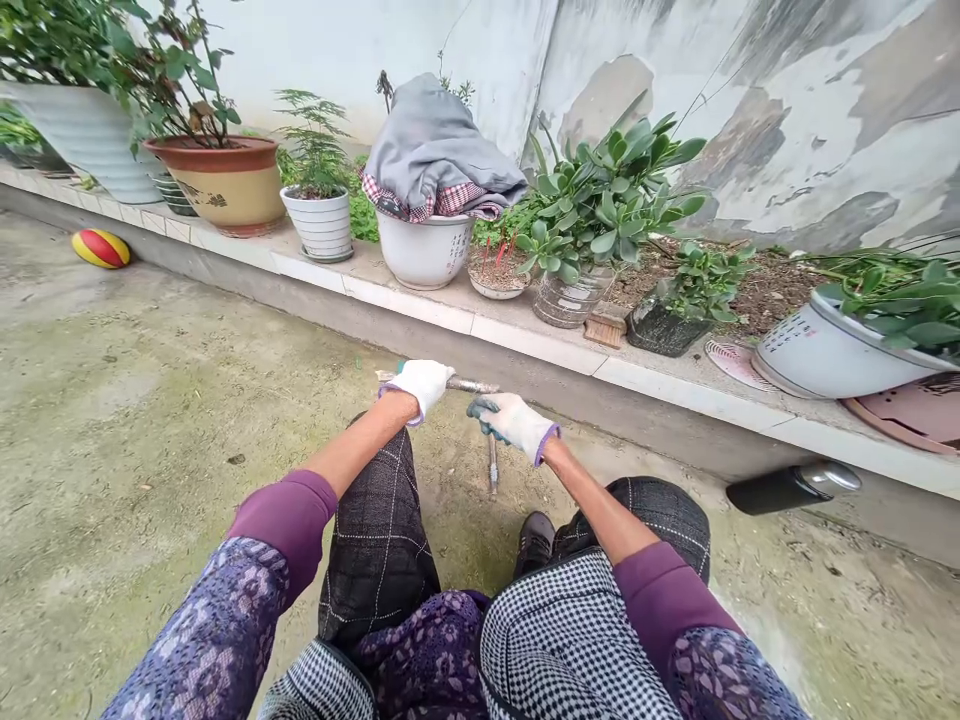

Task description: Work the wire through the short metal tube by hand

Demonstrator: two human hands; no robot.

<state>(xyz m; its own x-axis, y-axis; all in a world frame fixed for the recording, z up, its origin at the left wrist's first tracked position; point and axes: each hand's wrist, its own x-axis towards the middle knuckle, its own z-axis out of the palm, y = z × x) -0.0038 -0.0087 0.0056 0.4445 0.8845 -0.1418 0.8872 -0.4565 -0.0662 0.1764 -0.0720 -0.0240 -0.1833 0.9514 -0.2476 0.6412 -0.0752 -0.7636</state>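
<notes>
Metal rod point(475, 386) juts right from our gloved left hand point(420, 386), fingers wrapped round it, on the near side of the ledge point(525, 339). Our right hand point(514, 420) curls round a second rod point(493, 468); a slack grip could let either slip. Our grip hides whether the two rods join.

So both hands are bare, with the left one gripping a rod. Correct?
Not bare: the head view shows gloves with purple cuffs on both the left hand and right hand. The left one does grip a rod.
</notes>
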